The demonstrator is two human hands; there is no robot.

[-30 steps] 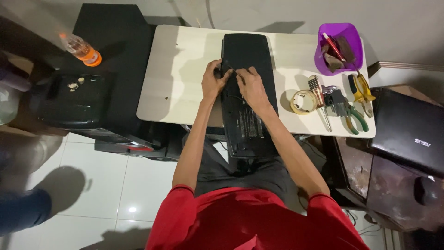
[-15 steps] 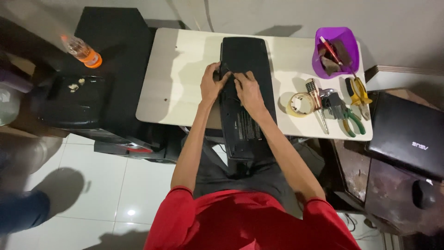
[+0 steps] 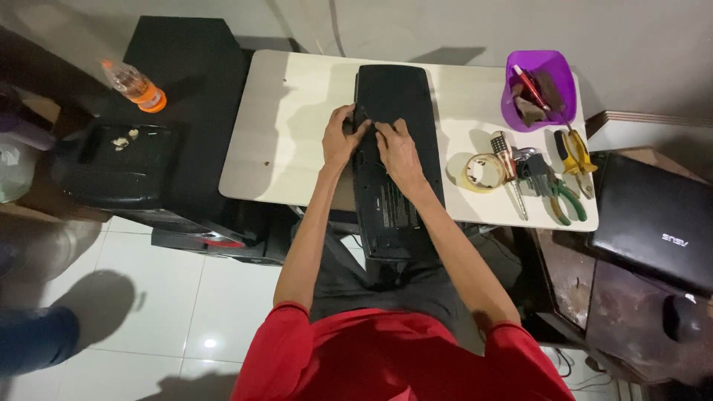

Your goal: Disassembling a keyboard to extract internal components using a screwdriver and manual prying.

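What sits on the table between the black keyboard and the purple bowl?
In the head view, a roll of tape and a screwdriver lie between the black keyboard and the purple bowl.

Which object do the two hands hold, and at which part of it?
Both the left hand and the right hand rest on the upper half of the long black device, near its middle. Whether fingers truly grip it cannot be told.
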